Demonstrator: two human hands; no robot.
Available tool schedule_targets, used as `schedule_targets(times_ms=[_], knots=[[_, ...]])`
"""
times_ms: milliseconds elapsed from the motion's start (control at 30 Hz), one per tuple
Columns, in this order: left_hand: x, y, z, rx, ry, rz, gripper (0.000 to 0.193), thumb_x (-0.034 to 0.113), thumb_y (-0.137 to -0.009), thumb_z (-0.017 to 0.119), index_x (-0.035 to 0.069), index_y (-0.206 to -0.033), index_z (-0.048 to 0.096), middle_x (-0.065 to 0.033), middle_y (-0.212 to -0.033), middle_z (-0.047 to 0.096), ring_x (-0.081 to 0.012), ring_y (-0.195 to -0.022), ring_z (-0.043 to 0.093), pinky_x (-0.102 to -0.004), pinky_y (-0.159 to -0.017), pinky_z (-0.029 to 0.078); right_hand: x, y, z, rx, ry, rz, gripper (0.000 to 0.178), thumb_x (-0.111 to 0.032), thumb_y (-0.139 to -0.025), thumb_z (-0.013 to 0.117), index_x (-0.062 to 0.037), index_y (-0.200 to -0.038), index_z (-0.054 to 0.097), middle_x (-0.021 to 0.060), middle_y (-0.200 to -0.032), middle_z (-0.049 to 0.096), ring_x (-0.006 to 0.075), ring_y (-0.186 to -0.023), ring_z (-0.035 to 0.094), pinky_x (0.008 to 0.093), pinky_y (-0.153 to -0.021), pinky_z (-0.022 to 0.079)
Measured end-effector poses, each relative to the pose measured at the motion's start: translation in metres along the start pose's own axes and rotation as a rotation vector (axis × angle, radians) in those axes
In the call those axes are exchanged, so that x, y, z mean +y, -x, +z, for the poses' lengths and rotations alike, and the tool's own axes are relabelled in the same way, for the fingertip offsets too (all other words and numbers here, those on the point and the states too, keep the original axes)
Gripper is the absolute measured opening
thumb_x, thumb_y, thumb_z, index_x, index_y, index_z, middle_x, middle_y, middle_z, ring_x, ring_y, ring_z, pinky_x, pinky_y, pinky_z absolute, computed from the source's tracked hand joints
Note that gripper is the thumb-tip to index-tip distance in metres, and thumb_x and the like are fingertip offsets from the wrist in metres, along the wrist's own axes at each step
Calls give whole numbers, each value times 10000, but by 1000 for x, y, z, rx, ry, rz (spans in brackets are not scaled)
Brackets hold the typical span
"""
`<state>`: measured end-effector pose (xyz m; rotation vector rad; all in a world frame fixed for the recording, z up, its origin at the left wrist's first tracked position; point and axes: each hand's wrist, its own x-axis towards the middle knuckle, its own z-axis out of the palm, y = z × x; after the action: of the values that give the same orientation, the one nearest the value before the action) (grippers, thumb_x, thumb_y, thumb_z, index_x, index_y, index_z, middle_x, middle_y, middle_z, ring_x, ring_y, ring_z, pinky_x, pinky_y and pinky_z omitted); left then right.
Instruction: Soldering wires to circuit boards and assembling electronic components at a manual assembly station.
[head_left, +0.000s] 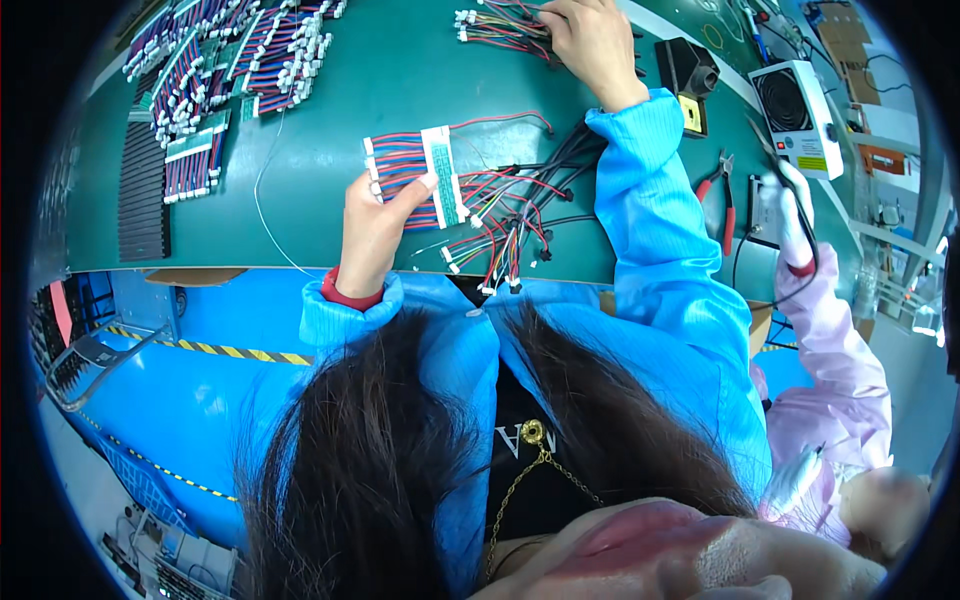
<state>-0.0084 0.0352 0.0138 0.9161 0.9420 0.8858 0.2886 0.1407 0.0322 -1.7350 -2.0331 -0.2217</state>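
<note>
At the middle of the frame the left hand (372, 222) pinches a taped wire harness (420, 180) — red and blue leads, white connectors — its grip closed on it just above the green desk (400, 70); at the top centre the right hand (592, 42) reaches a loose wire bundle (500, 25), fingers curled over it; whether it clasps the wires I cannot tell.

Left hand (372, 225) at the surface's (400, 75) near edge, on a taped wire harness (425, 175); loose connector wires (510, 225) just right of it. Right hand (592, 42) at the far side, on a wire bundle (500, 25). Finished harness rows (225, 60) far left, ridged strip (143, 190) below them. Right of the right arm: a small box (685, 65), pliers (725, 195), fan unit (800, 115). A co-worker's hand (795, 215) at the right edge.
</note>
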Motion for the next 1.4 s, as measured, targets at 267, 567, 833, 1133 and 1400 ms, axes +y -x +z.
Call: schedule_targets(times_ms=[267,567,833,1133,1400], knots=[[1,2,0,13,-44,8,175,52,-857,659,-26,-1014,652,-66,-923,689,-111,-801,647,-258,-720,521,13,-9,18,-42,120,43,107,-125,-804,648,-29,-849,633,155,-795,629,355,-781,586,454,-713,461],[0,-2,2,-3,-6,-8,165,39,-855,660,-25,-1007,654,-60,-916,685,-102,-793,637,-258,-714,519,-20,-28,-25,339,-306,117,115,-110,-825,611,-7,-877,606,200,-782,614,384,-732,600,478,-676,475],[0,3,3,32,-42,17,179,45,-850,664,-30,-1012,652,-66,-918,691,-109,-792,642,-257,-707,517,-33,-22,-39,336,-172,-5,103,-80,-809,635,-18,-887,660,154,-784,598,381,-746,602,441,-675,481],[-1,5,0,6,-21,33,167,40,-843,669,-34,-993,658,-63,-894,692,-103,-776,641,-254,-696,517,-38,59,-55,285,-232,-79,153,-29,-765,699,-84,-907,689,77,-795,569,269,-702,596,356,-612,487],[-5,1,-4,-3,-16,5,204,36,-855,672,-10,-1052,642,-63,-958,683,-115,-836,645,-258,-755,521,-22,126,-43,42,-104,47,161,-42,-760,697,-87,-914,690,65,-816,581,256,-780,597,360,-659,498]])
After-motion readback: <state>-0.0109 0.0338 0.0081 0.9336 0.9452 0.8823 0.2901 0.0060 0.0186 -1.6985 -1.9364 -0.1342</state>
